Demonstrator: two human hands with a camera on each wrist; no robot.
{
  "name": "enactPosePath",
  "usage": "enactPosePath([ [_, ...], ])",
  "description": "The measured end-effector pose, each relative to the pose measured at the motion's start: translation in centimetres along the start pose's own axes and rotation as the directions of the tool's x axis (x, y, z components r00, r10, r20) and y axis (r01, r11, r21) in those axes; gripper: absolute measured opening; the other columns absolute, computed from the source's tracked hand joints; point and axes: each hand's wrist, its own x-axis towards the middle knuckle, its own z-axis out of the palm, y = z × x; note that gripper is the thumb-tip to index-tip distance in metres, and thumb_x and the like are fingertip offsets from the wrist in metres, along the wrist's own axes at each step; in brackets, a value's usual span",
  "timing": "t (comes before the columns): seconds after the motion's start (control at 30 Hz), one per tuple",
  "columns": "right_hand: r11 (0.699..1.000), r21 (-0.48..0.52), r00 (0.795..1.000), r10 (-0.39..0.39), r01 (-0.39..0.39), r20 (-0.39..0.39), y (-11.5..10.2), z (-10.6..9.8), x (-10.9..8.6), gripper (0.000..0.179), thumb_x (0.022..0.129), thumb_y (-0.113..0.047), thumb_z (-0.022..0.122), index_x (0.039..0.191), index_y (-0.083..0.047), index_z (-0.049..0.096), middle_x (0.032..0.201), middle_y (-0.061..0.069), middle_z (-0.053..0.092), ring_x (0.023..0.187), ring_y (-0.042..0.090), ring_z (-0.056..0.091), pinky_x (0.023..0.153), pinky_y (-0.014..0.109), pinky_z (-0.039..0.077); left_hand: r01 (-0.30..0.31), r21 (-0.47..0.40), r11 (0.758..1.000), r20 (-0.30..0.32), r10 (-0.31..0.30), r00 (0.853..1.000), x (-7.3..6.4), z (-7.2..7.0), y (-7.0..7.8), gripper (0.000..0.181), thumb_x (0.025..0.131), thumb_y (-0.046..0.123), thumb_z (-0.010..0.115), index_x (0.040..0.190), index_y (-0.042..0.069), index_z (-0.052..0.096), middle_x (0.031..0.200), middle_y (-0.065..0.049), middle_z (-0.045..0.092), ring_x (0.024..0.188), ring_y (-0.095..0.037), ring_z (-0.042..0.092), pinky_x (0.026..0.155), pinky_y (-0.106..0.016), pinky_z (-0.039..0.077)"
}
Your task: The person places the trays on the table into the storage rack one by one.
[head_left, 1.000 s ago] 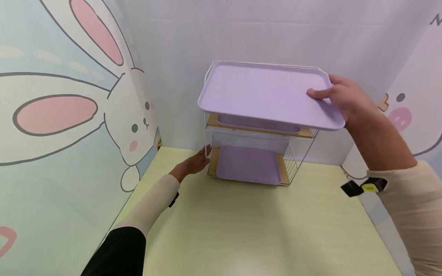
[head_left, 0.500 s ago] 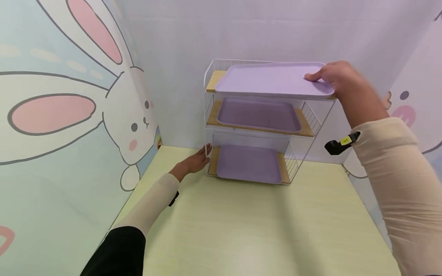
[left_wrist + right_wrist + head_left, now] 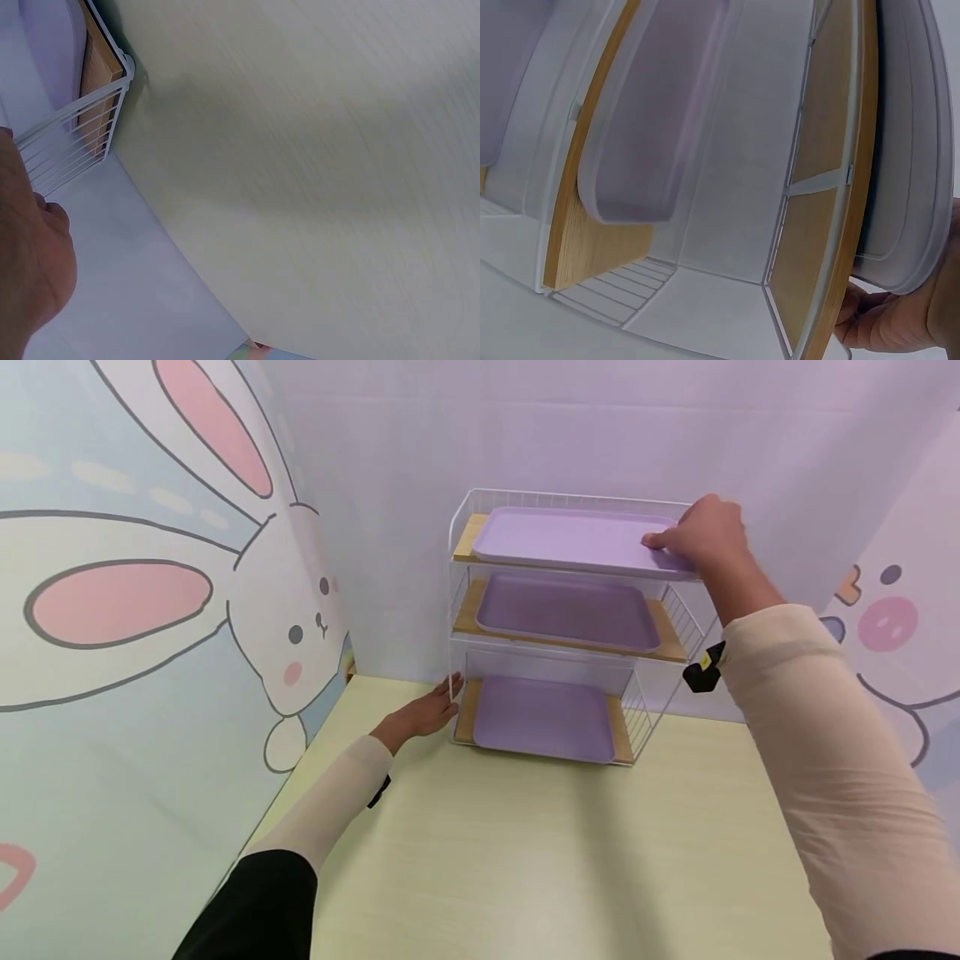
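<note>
A white wire rack (image 3: pixel 588 650) with three wooden shelves stands against the back wall. My right hand (image 3: pixel 705 539) grips the right end of a purple tray (image 3: pixel 562 537) at the top shelf, thumb on its upper face. In the right wrist view that tray (image 3: pixel 915 150) is tilted slightly off the top board, with fingers (image 3: pixel 874 319) under its end. A second purple tray (image 3: pixel 566 610) lies on the middle shelf and a third tray (image 3: pixel 543 717) on the bottom one. My left hand (image 3: pixel 427 712), fingers extended, rests against the rack's lower left side.
The pale yellow tabletop (image 3: pixel 487 860) stretches in front of the rack. Cartoon-printed curtains (image 3: pixel 150 710) close off the left and right sides, and a plain lilac curtain (image 3: pixel 390 527) hangs behind.
My right hand has brought the purple tray back and down onto the top shelf, then shifted slightly left. The left hand stays at the rack's side.
</note>
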Motion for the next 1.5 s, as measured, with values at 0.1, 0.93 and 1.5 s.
enactPosePath([
  [0.1, 1.0, -0.018, 1.0, -0.014, 0.014, -0.017, 0.0, 0.5, 0.1, 0.062, 0.103, -0.056, 0.073, 0.107, 0.007, 0.071, 0.106, 0.022, 0.062, 0.106, 0.037, 0.054, 0.077, 0.042, 0.047, 0.029, 0.051, 0.998, 0.01, -0.029, 1.0, -1.1, -0.9, 2.6, 0.074, 0.124, 0.034, 0.034, 0.18, 0.0, 0.0, 0.19, -0.02, -0.01, 0.178, -0.042, -0.004, 0.145, -0.055, 0.015],
  [0.93, 0.964, 0.245, 0.945, -0.018, 0.103, -0.328, 3.4, 1.2, -4.9, 0.061, 0.117, -0.043, 0.038, 0.169, -0.014, 0.054, 0.17, 0.016, 0.057, 0.151, 0.032, 0.054, 0.12, 0.037, 0.057, 0.011, 0.178, 0.984, -0.012, -0.009, 1.0, 0.9, 1.6, -4.0, 0.078, 0.122, 0.057, 0.02, 0.181, 0.013, -0.006, 0.191, -0.006, -0.015, 0.179, -0.031, -0.007, 0.145, -0.051, 0.015],
  [1.5, 0.913, 0.39, 0.842, 0.116, 0.118, -0.526, 10.1, 4.4, -8.2, 0.05, 0.115, -0.036, 0.047, 0.159, -0.022, 0.067, 0.154, 0.01, 0.068, 0.103, -0.012, 0.047, 0.093, 0.015, 0.047, 0.152, 0.194, 0.969, -0.117, -0.131, 0.984, -3.3, -0.8, 3.3, 0.091, 0.119, 0.064, 0.034, 0.182, 0.01, -0.003, 0.186, -0.024, 0.024, 0.159, -0.047, 0.052, 0.118, -0.061, 0.055],
])
